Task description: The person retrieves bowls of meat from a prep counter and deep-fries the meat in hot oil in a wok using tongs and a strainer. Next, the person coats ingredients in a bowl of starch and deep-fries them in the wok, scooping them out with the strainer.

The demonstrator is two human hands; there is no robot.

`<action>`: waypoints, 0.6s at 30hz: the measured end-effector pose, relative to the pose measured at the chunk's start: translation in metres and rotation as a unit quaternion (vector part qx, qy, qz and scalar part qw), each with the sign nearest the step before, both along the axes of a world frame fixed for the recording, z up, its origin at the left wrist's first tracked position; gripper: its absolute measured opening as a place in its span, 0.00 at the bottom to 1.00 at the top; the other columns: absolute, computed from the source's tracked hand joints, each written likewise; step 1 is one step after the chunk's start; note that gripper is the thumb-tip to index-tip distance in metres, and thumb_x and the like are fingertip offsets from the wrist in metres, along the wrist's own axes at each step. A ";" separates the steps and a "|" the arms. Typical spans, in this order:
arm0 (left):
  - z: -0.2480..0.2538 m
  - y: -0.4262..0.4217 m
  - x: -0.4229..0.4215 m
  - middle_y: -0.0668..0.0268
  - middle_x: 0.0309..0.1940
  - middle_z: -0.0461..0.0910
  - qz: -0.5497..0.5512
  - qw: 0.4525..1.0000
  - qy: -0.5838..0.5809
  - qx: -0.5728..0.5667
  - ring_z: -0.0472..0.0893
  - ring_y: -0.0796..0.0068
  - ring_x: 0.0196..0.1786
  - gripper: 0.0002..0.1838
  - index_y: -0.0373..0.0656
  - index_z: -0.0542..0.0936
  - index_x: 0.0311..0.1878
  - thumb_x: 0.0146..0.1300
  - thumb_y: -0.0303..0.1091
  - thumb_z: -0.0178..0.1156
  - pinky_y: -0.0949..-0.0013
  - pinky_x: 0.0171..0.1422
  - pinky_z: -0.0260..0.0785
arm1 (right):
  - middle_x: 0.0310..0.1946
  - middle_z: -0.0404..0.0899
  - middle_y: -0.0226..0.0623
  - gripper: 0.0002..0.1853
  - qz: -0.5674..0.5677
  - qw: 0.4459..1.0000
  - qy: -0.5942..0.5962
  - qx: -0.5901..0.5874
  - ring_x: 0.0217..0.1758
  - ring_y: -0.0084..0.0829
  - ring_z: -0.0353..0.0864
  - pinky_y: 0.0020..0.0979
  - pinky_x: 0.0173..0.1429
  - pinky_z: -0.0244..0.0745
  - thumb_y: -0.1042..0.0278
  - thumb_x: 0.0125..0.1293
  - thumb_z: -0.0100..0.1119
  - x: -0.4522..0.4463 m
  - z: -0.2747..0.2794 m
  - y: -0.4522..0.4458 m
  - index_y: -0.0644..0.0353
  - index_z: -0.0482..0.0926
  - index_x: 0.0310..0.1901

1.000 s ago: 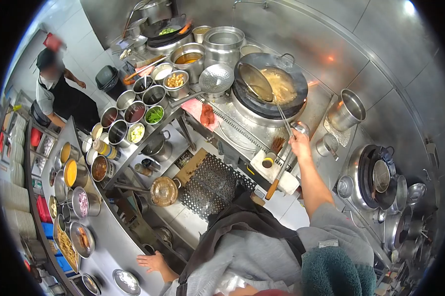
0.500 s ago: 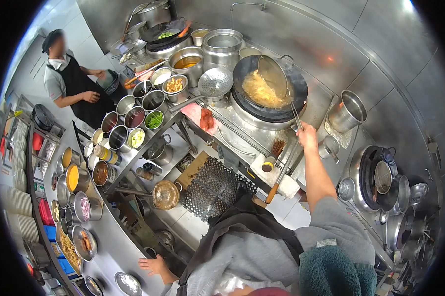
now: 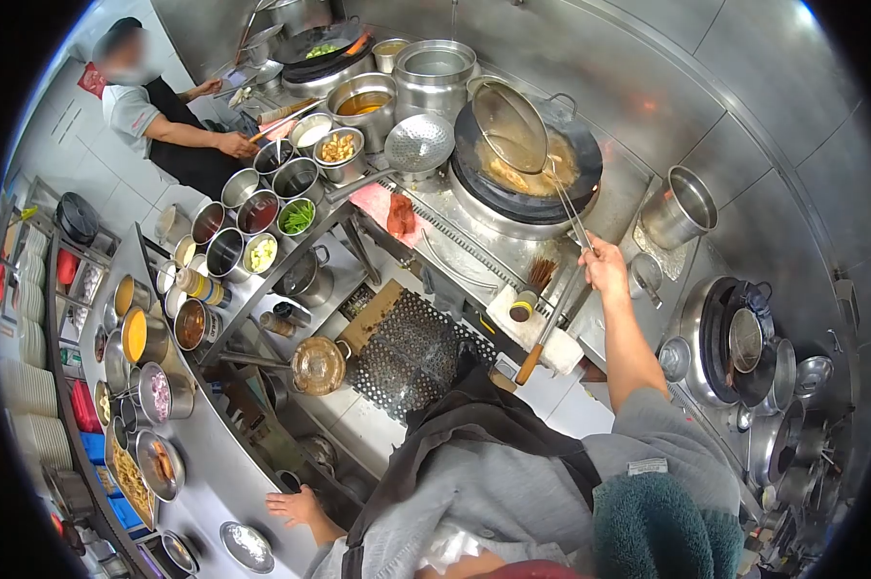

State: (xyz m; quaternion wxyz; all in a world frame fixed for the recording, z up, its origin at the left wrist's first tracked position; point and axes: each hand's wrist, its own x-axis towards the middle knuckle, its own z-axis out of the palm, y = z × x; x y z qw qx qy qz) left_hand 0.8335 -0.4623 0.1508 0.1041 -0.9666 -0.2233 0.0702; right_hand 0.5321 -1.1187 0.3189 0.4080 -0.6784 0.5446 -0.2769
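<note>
My right hand (image 3: 604,267) is closed around the handle of a wire strainer (image 3: 510,125). The strainer's round mesh is tilted over a black wok (image 3: 590,183) that holds brownish liquid and pale food. My left hand (image 3: 296,506) lies with fingers spread on the edge of the steel counter (image 3: 225,482) at the lower left. A ladle with a wooden handle (image 3: 529,363) rests beside a white cloth (image 3: 561,351), near a bamboo brush (image 3: 538,280). Left of the wok sits a perforated steel skimmer (image 3: 419,143).
A co-worker (image 3: 165,116) stands at the upper left, one hand on a wooden handle. Metal pots of sauces and vegetables, such as one with green pieces (image 3: 297,216), crowd the left. A steel pot (image 3: 679,207) and a second wok station (image 3: 720,338) are on the right.
The strainer has swung left, then right, and now is back over the wok's left side. The co-worker has moved closer to the stove and reaches to a handle. My left hand stays on the counter.
</note>
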 end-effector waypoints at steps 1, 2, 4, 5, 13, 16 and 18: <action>0.001 -0.002 0.001 0.57 0.75 0.43 0.002 1.000 0.004 -0.002 0.44 0.53 0.76 0.55 0.44 0.42 0.74 0.49 0.50 0.64 0.28 0.65 0.46 | 0.20 0.76 0.30 0.20 0.000 1.000 0.000 0.000 0.12 0.21 0.69 0.27 0.17 0.63 0.74 0.63 0.50 0.001 0.000 0.002 0.55 0.76 0.57; 0.003 -0.004 0.001 0.57 0.75 0.43 0.002 1.000 0.009 -0.003 0.44 0.53 0.76 0.55 0.44 0.42 0.74 0.49 0.50 0.64 0.28 0.65 0.45 | 0.21 0.77 0.31 0.20 0.002 1.000 0.012 0.018 0.13 0.21 0.70 0.27 0.19 0.65 0.74 0.63 0.51 0.002 0.000 0.006 0.56 0.76 0.57; -0.001 -0.001 0.001 0.57 0.75 0.43 0.000 1.000 0.004 -0.002 0.44 0.53 0.76 0.55 0.44 0.42 0.74 0.49 0.50 0.64 0.28 0.65 0.45 | 0.21 0.78 0.33 0.20 0.000 0.999 0.022 0.033 0.15 0.22 0.71 0.28 0.21 0.66 0.73 0.62 0.52 -0.002 -0.002 0.009 0.57 0.76 0.58; -0.003 -0.001 0.002 0.57 0.75 0.43 0.002 1.000 -0.001 -0.001 0.44 0.53 0.75 0.55 0.44 0.42 0.74 0.49 0.50 0.64 0.28 0.65 0.45 | 0.22 0.79 0.36 0.20 0.010 0.998 0.057 0.006 0.18 0.25 0.74 0.30 0.25 0.69 0.72 0.62 0.53 -0.004 -0.009 0.008 0.59 0.76 0.57; -0.010 0.005 0.003 0.57 0.74 0.44 -0.004 1.000 -0.003 0.002 0.45 0.52 0.75 0.54 0.44 0.43 0.74 0.49 0.48 0.64 0.28 0.65 0.46 | 0.26 0.81 0.44 0.20 0.013 0.964 0.197 -0.179 0.33 0.37 0.82 0.36 0.43 0.74 0.71 0.58 0.54 -0.047 -0.025 0.008 0.56 0.77 0.54; -0.012 -0.002 0.005 0.57 0.74 0.44 -0.001 1.000 -0.007 -0.003 0.45 0.52 0.75 0.54 0.44 0.43 0.74 0.49 0.48 0.64 0.28 0.65 0.46 | 0.31 0.80 0.55 0.17 -0.065 0.987 0.112 -0.093 0.39 0.51 0.81 0.43 0.47 0.73 0.71 0.58 0.52 -0.049 -0.006 -0.004 0.55 0.79 0.50; -0.008 0.006 0.002 0.57 0.74 0.44 -0.002 1.000 -0.003 0.007 0.44 0.52 0.75 0.55 0.44 0.43 0.74 0.49 0.48 0.64 0.28 0.65 0.46 | 0.34 0.80 0.57 0.19 -0.080 0.975 0.173 -0.113 0.43 0.48 0.82 0.45 0.49 0.73 0.69 0.58 0.53 -0.035 0.012 -0.013 0.54 0.79 0.52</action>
